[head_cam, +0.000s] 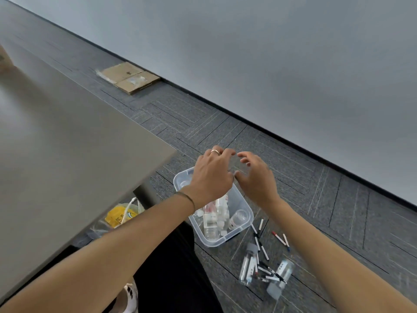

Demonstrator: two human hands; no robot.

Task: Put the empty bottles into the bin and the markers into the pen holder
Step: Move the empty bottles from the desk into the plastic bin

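Observation:
A clear plastic bin [247, 224] stands on the carpet and holds several empty bottles [211, 221]. My left hand [212, 175] and my right hand [258, 178] hover over the bin's far end. Their curled fingers face each other a little apart. Whether something transparent sits between them is not clear. Right of the bin, on the floor, lie a clear bottle with a grey cap [248, 263] and a second bottle [284, 271]. Several markers [263, 249] are scattered around them, some red-tipped [279, 238]. No pen holder is plainly visible.
A grey table [67, 132] fills the left side, its corner close to the bin. Under it sits a yellow plastic bag [121, 215]. Flattened cardboard [129, 77] lies by the wall. My dark trouser leg [176, 267] and a white shoe [130, 294] are below.

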